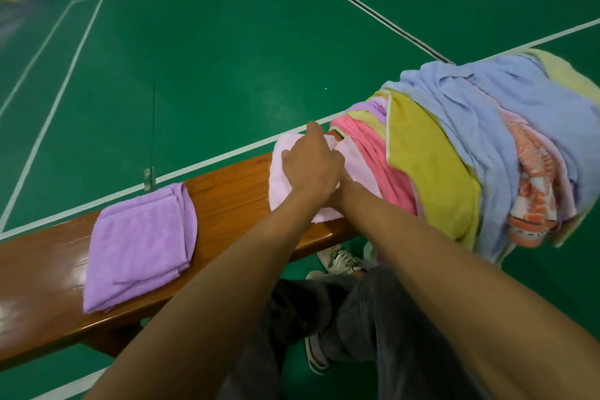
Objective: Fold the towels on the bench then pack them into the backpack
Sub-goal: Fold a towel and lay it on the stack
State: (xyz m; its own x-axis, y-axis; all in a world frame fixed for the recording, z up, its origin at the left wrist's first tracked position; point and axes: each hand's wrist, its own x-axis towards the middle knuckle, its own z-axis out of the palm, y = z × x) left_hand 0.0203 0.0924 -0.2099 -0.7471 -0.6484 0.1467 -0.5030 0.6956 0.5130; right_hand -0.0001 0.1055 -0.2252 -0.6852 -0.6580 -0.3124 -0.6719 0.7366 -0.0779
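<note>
Green court floor (227,58) w/ white lines sits behind a long brown wood bench (233,191). On the bench, a folded purple towel (139,247) lies at the left, a light pink towel (285,172) lies in the middle, & a big messy pile of towels (470,156) (blue, yellow, pink, orange) sits at the right. Left hand (311,166) lies on top of the light pink towel w/ fingers bent over it, pressing down; right hand (344,185) is mostly hidden under the left, so can't tell its grip.
</note>
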